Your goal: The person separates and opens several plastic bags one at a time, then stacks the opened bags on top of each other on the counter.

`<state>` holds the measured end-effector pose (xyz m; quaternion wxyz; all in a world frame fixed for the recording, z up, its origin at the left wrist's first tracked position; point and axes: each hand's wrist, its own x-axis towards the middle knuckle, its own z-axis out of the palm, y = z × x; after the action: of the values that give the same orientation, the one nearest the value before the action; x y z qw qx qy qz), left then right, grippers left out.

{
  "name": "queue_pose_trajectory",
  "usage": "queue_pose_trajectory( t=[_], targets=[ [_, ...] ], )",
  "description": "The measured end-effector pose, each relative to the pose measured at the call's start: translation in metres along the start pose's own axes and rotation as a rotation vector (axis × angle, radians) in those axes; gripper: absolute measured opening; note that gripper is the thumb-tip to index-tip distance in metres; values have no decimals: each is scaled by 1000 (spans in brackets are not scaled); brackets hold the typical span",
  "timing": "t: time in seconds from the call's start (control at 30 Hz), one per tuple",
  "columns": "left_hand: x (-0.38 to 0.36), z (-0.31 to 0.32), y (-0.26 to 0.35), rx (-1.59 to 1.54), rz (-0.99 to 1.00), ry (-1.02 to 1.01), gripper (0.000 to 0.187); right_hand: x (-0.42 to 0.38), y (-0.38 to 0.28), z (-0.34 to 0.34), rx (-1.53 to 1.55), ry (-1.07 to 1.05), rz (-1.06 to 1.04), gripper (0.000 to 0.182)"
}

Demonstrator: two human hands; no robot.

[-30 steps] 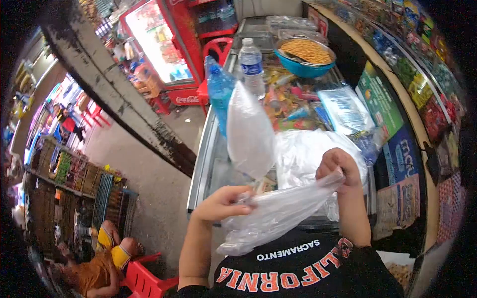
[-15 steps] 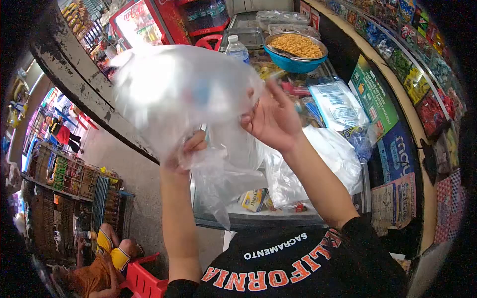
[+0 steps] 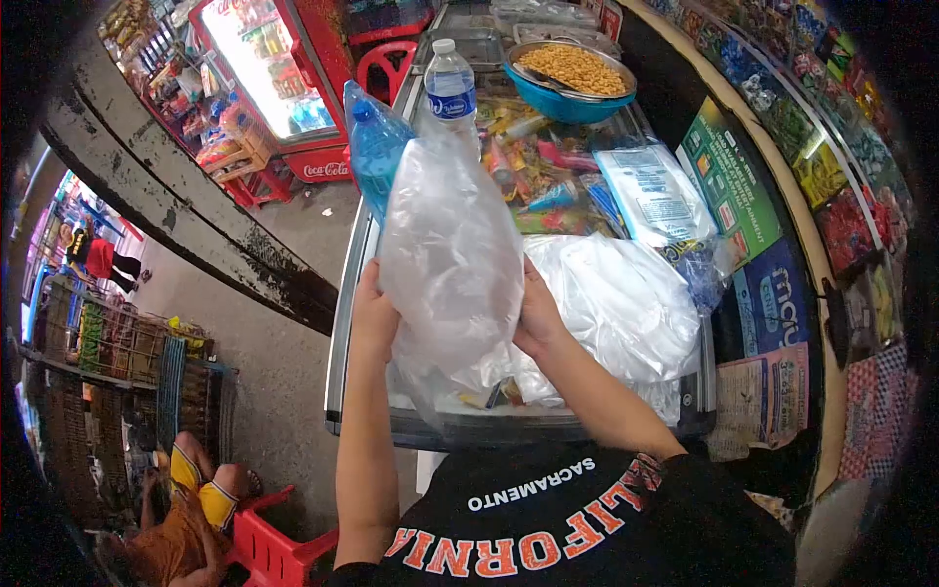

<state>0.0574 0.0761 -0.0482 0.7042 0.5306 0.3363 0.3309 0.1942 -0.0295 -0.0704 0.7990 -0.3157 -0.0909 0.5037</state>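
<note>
A puffed-out clear plastic bag (image 3: 452, 249) stands up between my two hands, above the near end of the glass-topped counter. My left hand (image 3: 374, 311) grips its left side, with most fingers hidden behind the plastic. On the opposite side, my right hand (image 3: 536, 308) holds the bag's edge, its fingertips also partly covered. Loose plastic hangs below the bag toward the counter's near edge. To the right of my right hand lies a pile of clear plastic bags (image 3: 626, 313). Behind the held bag are a blue bottle in plastic (image 3: 377, 147) and a clear water bottle (image 3: 451, 88).
The counter (image 3: 342, 372) carries a printed bag pack (image 3: 655, 196) and a blue basin (image 3: 567, 101) under a tray of peanut-like snacks (image 3: 577, 70). Snack packs hang along the right. A person (image 3: 191, 528) sits at lower left beside a red plastic stool (image 3: 274, 543).
The bag has come down and turned from a wide, blurred balloon into a narrower upright shape. My right hand has lowered and closed on its right side; my left hand holds the left side.
</note>
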Motion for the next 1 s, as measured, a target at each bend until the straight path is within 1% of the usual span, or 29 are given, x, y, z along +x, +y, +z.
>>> queue_pose_trajectory(
  t=[0.07, 0.1, 0.13, 0.17, 0.2, 0.23, 0.27, 0.3, 0.37, 0.43, 0.5, 0.53, 0.57, 0.6, 0.67, 0.7, 0.77, 0.8, 0.87, 0.9, 0.93, 0.97, 1.0],
  targets=[
    [3, 3, 2, 21, -19, 29, 26, 6, 1, -8, -103, 9, -62, 24],
    [3, 4, 3, 146, 63, 44, 24, 9, 1, -11, -107, 9, -60, 24],
    [4, 5, 3, 271, 145, 59, 23, 10, 0, -14, -204, 9, -109, 25],
    [4, 4, 2, 269, 143, 60, 23, 11, 0, -16, -299, 9, -160, 26],
    [5, 3, 0, 174, 87, 33, 23, 12, -3, -13, -300, 10, -159, 26],
    [5, 1, -2, 80, 31, 6, 24, 13, -8, -8, -546, 5, -309, 29],
    [7, -4, -6, 85, 28, 5, 24, 13, -13, -2, -790, 1, -459, 31],
    [13, -12, -11, 41, -8, -25, 25, 12, -21, 5, -785, 2, -463, 31],
    [21, -15, 0, 3, -37, -63, 26, 13, -43, 17, -1155, -16, -500, 36],
    [25, -7, 24, -102, -72, -101, 28, 30, -55, 22, -1186, -21, -508, 35],
    [43, -2, 25, -65, -55, -139, 30, 40, -62, 27, -1224, -29, -514, 34],
    [49, 0, 26, -26, -25, -173, 31, 43, -65, 34, -1452, -44, -459, 32],
    [50, 3, 26, 52, -77, -114, 35, 46, -67, 38, -1679, -60, -399, 32],
    [52, 4, 24, 52, -72, -117, 35, 54, -63, 30, -1680, -59, -406, 32],
    [53, 2, 13, -13, -86, -118, 34, 81, -41, -4, -1633, -103, -317, 25],
    [51, -2, 5, -13, -83, -120, 34, 81, -29, -21, -1633, -102, -320, 25],
    [49, -13, -4, -189, -91, -126, 30, 67, -9, -50, -1235, -105, -166, 23],
    [50, -18, 0, -190, -84, -125, 30, 62, -13, -46, -1237, -111, -172, 23],
    [36, -29, 3, -175, -189, -101, 29, 33, -22, -29, -695, 243, -203, 23],
    [21, -17, 18, -319, -214, -77, 29, 25, -28, -24, -682, 249, -221, 23],
    [16, -22, 18, -310, -219, -76, 29, 21, -34, -19, -663, 254, -247, 24],
    [10, -31, 19, -344, -246, -130, 30, 14, -39, -16, -642, 199, -238, 24],
    [4, -35, 19, -381, -275, -186, 31, 6, -43, -8, -634, 205, -242, 24]
  ],
)
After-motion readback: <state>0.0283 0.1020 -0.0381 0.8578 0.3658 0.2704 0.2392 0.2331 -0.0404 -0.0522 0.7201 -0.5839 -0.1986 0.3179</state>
